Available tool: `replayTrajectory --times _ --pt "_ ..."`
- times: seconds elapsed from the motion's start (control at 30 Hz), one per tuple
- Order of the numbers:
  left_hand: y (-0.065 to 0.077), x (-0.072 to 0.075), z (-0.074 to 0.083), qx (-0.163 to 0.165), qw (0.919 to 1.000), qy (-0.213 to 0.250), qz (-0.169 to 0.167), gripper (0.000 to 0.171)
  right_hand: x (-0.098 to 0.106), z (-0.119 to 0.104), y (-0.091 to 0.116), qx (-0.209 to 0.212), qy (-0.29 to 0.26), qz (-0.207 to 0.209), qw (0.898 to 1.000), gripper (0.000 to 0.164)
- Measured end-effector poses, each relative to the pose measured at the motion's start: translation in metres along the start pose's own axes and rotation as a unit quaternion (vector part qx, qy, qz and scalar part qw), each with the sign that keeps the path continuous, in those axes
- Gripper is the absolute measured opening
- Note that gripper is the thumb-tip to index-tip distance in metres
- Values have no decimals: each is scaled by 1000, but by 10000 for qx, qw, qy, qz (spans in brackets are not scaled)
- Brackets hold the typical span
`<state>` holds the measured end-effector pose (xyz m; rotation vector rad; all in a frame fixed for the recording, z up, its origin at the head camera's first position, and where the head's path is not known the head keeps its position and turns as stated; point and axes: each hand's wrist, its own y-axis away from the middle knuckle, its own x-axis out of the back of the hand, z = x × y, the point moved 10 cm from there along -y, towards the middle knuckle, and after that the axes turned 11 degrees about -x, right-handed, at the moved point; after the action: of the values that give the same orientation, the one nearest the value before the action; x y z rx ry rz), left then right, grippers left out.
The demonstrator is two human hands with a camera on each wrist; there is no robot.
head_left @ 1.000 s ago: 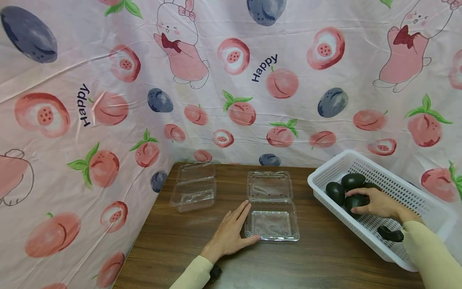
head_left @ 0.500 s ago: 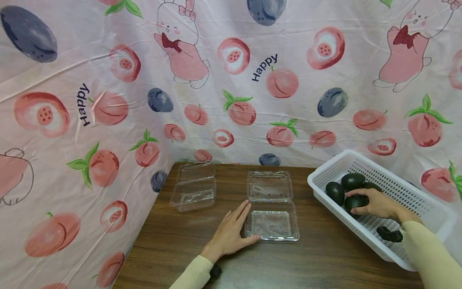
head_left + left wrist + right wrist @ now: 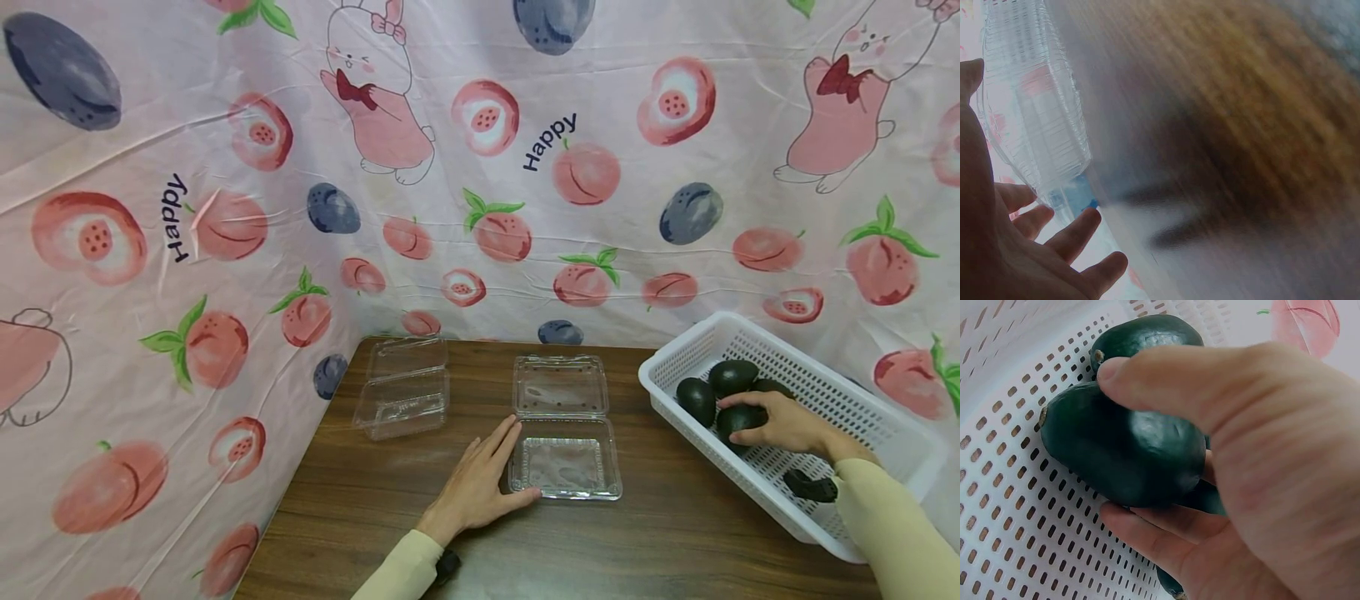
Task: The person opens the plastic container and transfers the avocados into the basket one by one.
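In the head view my left hand point(image 3: 474, 490) rests against the left side of an opened clear plastic clamshell box point(image 3: 566, 458), thumb at its front edge and fingers fairly straight. The left wrist view shows those fingers point(image 3: 1075, 234) beside the ridged clear wall point(image 3: 1035, 94). Inside a white perforated basket point(image 3: 900, 425), my right hand point(image 3: 798, 427) grips a dark green avocado point(image 3: 738, 421). Its thumb lies over this avocado point(image 3: 1116, 450) in the right wrist view, with fingers curled beneath. Other avocados point(image 3: 696, 402) lie close around it.
A second opened clear clamshell box point(image 3: 405, 408) stands at the back left of the wooden table point(image 3: 660, 533). Behind and to the left hangs a fruit-patterned cloth point(image 3: 420, 275). The basket sits diagonally at the table's right.
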<state>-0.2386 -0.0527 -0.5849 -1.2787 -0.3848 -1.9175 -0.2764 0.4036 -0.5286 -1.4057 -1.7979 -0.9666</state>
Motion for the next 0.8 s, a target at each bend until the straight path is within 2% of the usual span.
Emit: replayTrajectory --times 0.5,0.8 --pt "-1 -1 -1 5 10000 20 14 113 -1 0 7 -415 -190 -262 9986 86" --pt "-1 -2 -1 -35 10000 -33 25 112 -2 4 14 -681 -233 -400 9966 86"
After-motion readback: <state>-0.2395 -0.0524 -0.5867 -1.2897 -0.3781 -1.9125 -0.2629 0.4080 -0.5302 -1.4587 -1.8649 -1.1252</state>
